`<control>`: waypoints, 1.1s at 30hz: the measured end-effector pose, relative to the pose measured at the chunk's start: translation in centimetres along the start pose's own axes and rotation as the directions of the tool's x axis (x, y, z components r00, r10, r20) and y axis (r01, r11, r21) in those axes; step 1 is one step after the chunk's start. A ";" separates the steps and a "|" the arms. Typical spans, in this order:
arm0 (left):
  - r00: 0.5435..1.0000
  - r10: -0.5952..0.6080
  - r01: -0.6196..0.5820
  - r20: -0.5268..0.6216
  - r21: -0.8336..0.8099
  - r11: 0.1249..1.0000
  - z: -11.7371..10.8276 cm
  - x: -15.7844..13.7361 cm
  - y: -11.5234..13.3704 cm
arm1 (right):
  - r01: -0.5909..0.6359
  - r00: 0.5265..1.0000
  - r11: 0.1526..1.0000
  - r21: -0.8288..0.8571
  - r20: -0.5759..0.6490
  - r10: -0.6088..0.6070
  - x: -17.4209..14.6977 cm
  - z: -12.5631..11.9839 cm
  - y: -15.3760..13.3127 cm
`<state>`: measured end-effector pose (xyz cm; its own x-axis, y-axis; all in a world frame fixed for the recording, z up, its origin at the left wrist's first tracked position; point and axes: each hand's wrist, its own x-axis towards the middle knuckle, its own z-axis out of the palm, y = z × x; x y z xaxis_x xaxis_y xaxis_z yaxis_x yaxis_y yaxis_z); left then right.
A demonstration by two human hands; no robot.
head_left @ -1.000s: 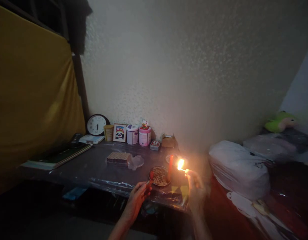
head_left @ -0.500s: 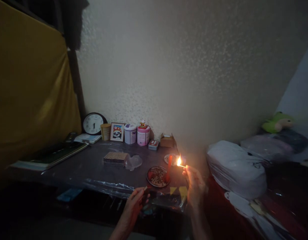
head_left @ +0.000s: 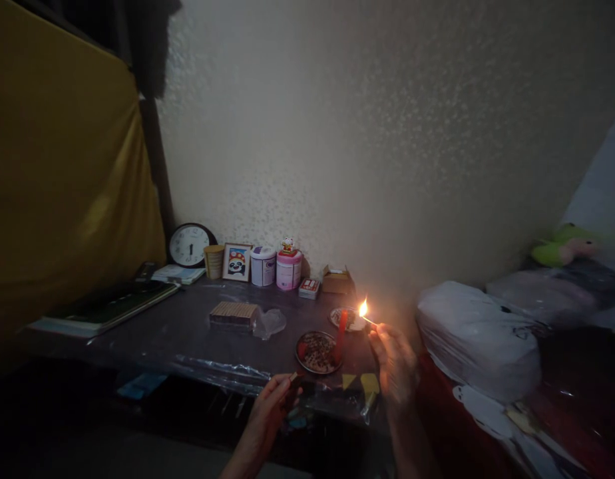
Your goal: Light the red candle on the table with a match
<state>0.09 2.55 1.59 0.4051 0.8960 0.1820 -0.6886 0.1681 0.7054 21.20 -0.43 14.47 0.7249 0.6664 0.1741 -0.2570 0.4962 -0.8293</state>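
A burning match (head_left: 370, 321) is pinched in my right hand (head_left: 396, 359), its flame up and to the left of the fingers. Just left of the flame stands a red candle (head_left: 342, 334), upright at the right side of a round metal plate (head_left: 298, 359) that holds small brownish bits. My left hand (head_left: 270, 406) is closed round a small matchbox (head_left: 294, 377) at the table's front edge; only its end shows. Behind the candle lies a second, pale plate (head_left: 333, 320) with bits on it.
On the dark, plastic-covered table (head_left: 188, 332) are a bundle of small boxes (head_left: 233, 314) and a clear plastic piece (head_left: 270, 324). Along the wall stand a clock (head_left: 190, 245), a framed panda picture (head_left: 236, 262), tins (head_left: 288, 271) and a cardboard box (head_left: 336, 279). White bags (head_left: 477, 339) lie at right.
The match has tilted so that its flame points further up and left, and my right hand has shifted slightly right in view. The whole scene drifts a little right; my left hand stays closed.
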 end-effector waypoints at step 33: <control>0.999 -0.034 0.035 0.019 -0.011 0.999 -1.6 0.8 -1.8 | 0.106 0.991 0.974 -0.202 0.098 -0.087 3.9 0.9 4.0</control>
<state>0.65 3.68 -0.64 0.4396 0.8819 0.1704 -0.6809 0.2035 0.7035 22.45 4.70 12.29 0.6787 0.6717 0.2969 -0.0442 0.4409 -0.8965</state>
